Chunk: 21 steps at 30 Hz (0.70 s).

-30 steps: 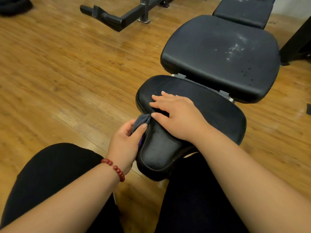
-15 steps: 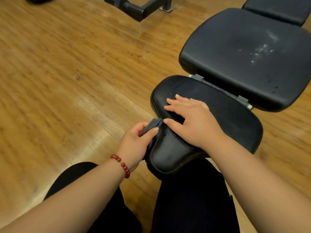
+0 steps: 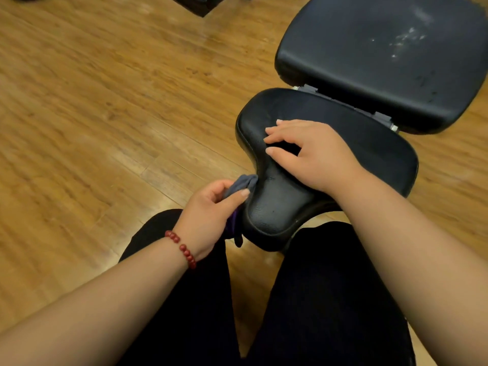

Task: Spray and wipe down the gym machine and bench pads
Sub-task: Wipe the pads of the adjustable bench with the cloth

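Observation:
A black saddle-shaped seat pad [image 3: 375,143] of the gym bench lies in front of my knees. Behind it is the larger black back pad [image 3: 369,48], with white spray specks on its surface. My left hand [image 3: 211,212] grips a grey and purple cloth [image 3: 241,186] and holds it against the left edge of the seat pad's narrow front part. My right hand [image 3: 311,151] rests flat on top of the seat pad, fingers spread and pointing left.
Wooden plank floor [image 3: 105,101] spreads to the left and around the bench. A dark machine foot [image 3: 200,3] juts in at the top edge. My black-trousered legs [image 3: 330,299] straddle the seat pad's front end.
The view has shifted closer and to the left. My left hand with the cloth has slid slightly along the seat pad's left edge toward me. My right hand stays flat on the pad.

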Each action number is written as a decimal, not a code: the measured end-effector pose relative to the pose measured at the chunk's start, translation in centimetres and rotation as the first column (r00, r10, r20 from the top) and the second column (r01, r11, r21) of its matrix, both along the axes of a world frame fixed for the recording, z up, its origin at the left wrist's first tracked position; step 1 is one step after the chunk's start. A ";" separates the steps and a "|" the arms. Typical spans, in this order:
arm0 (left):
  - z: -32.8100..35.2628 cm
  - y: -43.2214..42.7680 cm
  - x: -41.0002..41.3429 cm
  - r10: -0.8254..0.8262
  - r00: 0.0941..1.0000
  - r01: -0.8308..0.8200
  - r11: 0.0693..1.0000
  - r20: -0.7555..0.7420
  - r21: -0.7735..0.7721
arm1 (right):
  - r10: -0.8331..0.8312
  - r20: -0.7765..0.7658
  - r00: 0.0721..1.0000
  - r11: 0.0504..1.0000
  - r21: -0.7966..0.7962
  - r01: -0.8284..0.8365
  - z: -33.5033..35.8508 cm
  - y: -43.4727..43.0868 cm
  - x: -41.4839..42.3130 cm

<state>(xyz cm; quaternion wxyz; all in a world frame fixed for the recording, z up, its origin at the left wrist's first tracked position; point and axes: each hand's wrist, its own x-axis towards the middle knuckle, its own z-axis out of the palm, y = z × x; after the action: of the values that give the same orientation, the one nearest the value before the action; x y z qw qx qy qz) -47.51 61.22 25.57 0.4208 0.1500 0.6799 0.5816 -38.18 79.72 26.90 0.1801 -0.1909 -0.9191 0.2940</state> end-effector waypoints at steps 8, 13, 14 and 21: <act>0.3 0.4 0.2 -0.029 0.994 0.031 0.999 -0.101 0.020 | -0.039 -0.008 0.999 0.997 0.061 0.039 0.1 -1.3 0.5; 0.5 1.3 -0.3 -0.077 0.940 0.049 0.995 -0.332 -0.091 | -0.053 -0.010 0.999 0.997 0.053 0.053 0.3 -1.3 0.5; 0.5 0.9 -0.2 -0.088 0.937 0.060 0.994 -0.338 -0.090 | -0.052 -0.015 0.999 0.997 0.058 0.053 0.3 -1.4 0.6; 0.7 -0.7 -0.1 -0.124 0.955 0.118 0.992 -0.268 -0.038 | -0.089 -0.085 0.992 0.985 0.139 0.100 -0.5 -4.5 2.4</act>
<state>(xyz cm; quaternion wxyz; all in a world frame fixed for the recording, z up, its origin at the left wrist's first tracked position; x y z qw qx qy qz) -47.57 60.56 26.22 0.3606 0.2644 0.7268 0.5215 -35.81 75.24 26.38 0.2432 -0.2090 -0.9199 0.2257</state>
